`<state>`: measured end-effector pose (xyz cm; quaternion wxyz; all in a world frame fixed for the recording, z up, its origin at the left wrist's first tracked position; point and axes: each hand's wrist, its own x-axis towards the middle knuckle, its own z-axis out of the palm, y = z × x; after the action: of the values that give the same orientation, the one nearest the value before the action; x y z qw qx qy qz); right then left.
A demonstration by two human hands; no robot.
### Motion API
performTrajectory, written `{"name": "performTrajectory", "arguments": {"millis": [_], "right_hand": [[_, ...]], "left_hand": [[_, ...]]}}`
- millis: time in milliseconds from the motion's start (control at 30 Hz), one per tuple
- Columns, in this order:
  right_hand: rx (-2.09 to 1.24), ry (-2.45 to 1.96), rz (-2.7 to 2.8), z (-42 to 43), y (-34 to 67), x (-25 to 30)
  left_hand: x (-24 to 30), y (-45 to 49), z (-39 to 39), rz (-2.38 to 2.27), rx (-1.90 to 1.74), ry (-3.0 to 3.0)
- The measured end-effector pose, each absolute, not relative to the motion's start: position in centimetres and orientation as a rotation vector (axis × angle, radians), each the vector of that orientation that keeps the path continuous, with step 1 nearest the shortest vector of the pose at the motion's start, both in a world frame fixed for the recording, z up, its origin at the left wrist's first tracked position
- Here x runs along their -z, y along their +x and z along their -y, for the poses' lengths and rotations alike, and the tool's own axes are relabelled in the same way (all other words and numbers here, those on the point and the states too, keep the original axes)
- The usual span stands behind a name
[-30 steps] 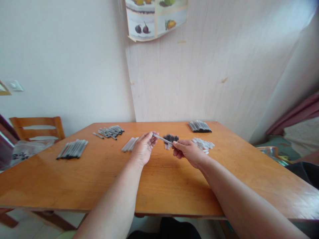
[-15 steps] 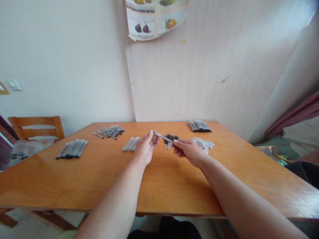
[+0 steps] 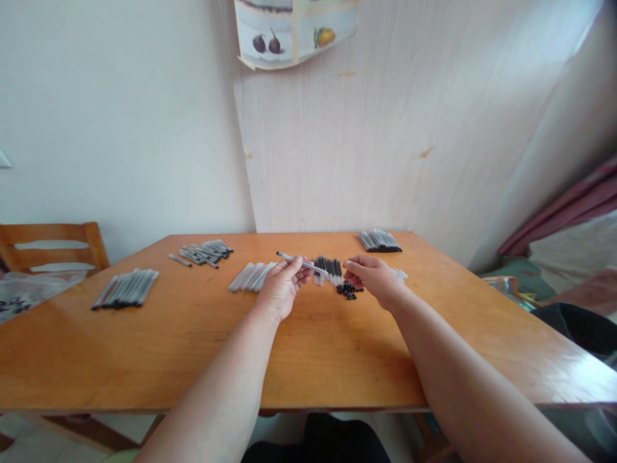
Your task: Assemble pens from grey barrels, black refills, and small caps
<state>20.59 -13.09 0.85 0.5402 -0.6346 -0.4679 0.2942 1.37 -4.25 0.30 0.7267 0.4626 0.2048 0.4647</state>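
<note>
My left hand (image 3: 285, 284) grips a slim pen (image 3: 315, 269) with a pale barrel and a dark end pointing up to the left. To its right, my right hand (image 3: 373, 278) is closed in a pinch, apart from the pen; whatever its fingertips hold is too small to make out. Under those fingers lies a small heap of black pen parts (image 3: 348, 291). Between the hands is a row of thin dark refills (image 3: 328, 267) with clear ends. Clear pen barrels (image 3: 245, 277) lie left of my left hand. Small clear pieces (image 3: 400, 274) show partly behind my right hand.
On the wooden table (image 3: 216, 360), a neat row of pens (image 3: 126, 288) lies at left and a looser pile of pens (image 3: 205, 252) behind it. Another row of pens (image 3: 380, 240) is at the back right. A wooden chair (image 3: 53, 247) stands beyond the left edge.
My right hand has let go of the pen's end and moved slightly right. The pen stays in my left hand, shifted left. The black parts are now uncovered. The view has turned slightly right.
</note>
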Motion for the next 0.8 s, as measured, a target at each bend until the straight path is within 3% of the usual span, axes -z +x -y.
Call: {"name": "performTrajectory", "arguments": {"millis": [400, 800], "right_hand": [[-0.124, -2.017, 1.277, 13.0, 25.7, -0.3], [-0.078, -2.417, 1.304, 14.6, 29.4, -0.7]], "left_hand": [[0.2, 1.3, 3.4, -0.519, -1.063, 0.971], [0.0, 1.3, 3.4, -0.593, -1.082, 0.969]]}}
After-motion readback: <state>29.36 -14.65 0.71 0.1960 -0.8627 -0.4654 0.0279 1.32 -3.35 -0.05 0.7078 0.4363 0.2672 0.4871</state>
